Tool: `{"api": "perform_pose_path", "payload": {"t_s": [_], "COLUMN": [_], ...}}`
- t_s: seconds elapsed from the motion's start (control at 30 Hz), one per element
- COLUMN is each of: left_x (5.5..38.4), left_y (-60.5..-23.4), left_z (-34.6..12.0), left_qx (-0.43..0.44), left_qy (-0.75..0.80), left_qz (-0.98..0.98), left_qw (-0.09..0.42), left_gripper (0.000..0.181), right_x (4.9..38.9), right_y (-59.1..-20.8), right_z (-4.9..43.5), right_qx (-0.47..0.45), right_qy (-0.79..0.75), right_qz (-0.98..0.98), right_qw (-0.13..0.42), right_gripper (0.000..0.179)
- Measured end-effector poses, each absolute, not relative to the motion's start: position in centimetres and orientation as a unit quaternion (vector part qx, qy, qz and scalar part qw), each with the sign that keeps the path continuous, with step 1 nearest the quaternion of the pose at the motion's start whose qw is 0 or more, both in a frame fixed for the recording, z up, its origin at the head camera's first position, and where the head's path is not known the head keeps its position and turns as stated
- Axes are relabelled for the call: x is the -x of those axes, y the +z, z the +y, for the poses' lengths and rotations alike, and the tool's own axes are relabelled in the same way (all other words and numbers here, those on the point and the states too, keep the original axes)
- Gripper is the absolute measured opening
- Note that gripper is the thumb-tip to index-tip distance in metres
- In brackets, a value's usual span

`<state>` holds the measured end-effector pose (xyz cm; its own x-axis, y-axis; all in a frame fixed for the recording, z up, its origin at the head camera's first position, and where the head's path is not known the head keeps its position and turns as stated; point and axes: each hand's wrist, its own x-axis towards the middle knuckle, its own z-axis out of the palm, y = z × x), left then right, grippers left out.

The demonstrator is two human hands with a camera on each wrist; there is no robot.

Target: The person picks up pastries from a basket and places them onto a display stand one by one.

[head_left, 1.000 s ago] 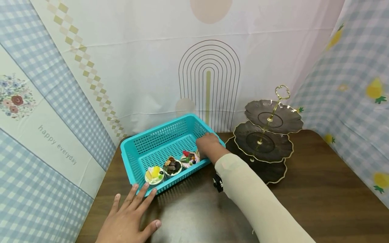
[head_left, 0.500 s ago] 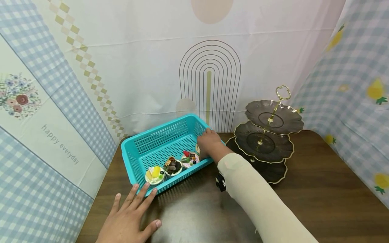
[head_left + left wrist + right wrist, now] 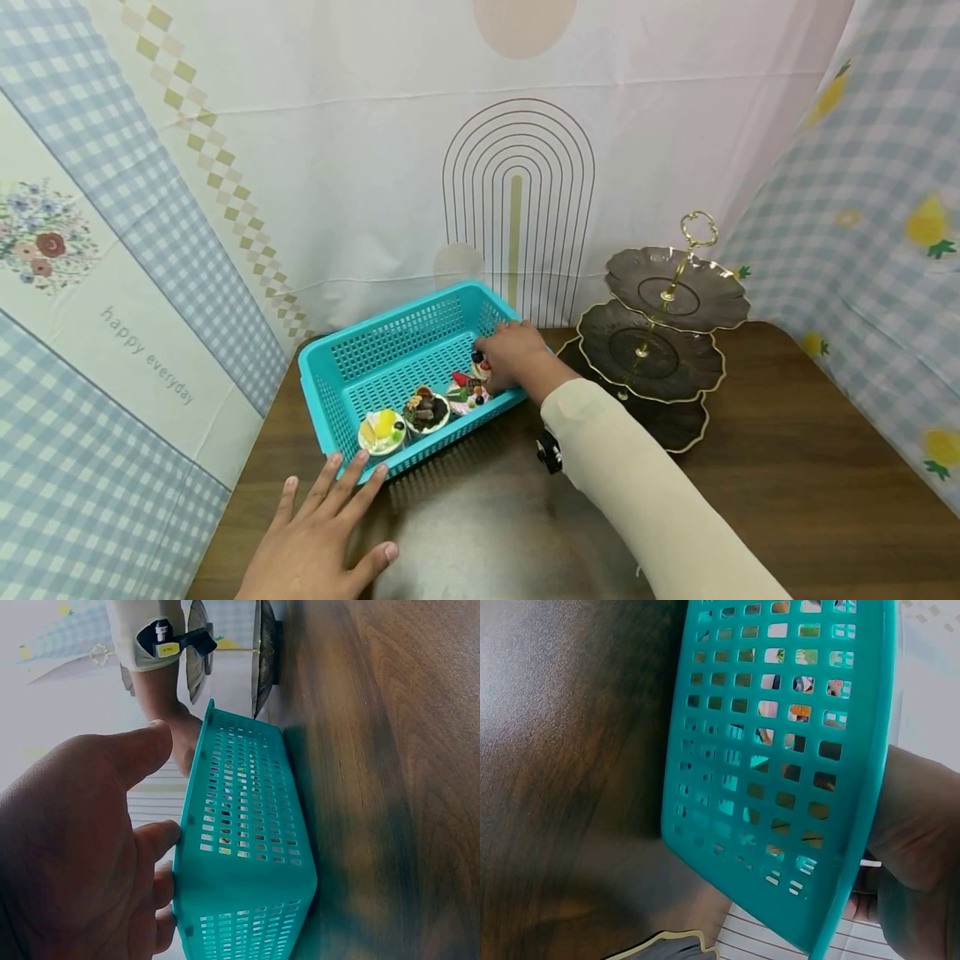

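My right hand (image 3: 513, 357) reaches into the right end of a turquoise plastic basket (image 3: 397, 333). Its curled fingers hold a berry-topped dessert cup (image 3: 479, 363), mostly hidden behind them. Along the basket's front wall stand a pink cream cup (image 3: 468, 395) with a strawberry, a chocolate-topped cup (image 3: 426, 412) and a yellow fruit cup (image 3: 382, 432). My left hand (image 3: 318, 529) is spread at the front left corner, fingertips resting on the rim, as the left wrist view also shows. In the right wrist view, the basket wall partly covers my right hand (image 3: 915, 825).
A three-tiered dark stand (image 3: 637, 350) with gold edges and a ring handle stands right of the basket on the brown wooden table (image 3: 795, 467). Patterned cloths hang at the back (image 3: 375, 167) and both sides.
The right hand has shifted slightly within the basket, and the berry-topped cup now shows more beside its fingers. The left hand stays in place on the rim.
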<state>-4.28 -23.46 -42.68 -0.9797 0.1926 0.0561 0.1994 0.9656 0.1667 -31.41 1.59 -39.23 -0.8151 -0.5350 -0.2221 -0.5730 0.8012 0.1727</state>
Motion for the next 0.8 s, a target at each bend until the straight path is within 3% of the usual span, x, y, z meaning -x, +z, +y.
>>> {"api": "perform_pose_path", "payload": {"t_s": [0.17, 0.37, 0.8], "left_x": [4.3, 4.4, 4.4], "left_y": [-42.6, -42.4, -42.5], "left_z": [-23.5, -23.5, -23.5], "left_qx": [0.096, 0.093, 0.092], "left_qy": [-0.087, -0.093, -0.092], "left_qz": [-0.991, -0.991, -0.991], "left_qw": [0.007, -0.006, -0.007], "left_gripper": [0.082, 0.083, 0.083], "right_x": [31.8, 32.1, 31.9], "right_y": [-39.7, -40.0, -39.9], "right_z": [1.9, 2.3, 3.1], "right_qx": [0.287, 0.292, 0.310], "right_qy": [0.069, 0.046, -0.023], "right_qz": [0.954, 0.955, 0.950], "right_qw": [0.059, 0.031, 0.042], "right_gripper": [0.107, 0.091, 0.078]}}
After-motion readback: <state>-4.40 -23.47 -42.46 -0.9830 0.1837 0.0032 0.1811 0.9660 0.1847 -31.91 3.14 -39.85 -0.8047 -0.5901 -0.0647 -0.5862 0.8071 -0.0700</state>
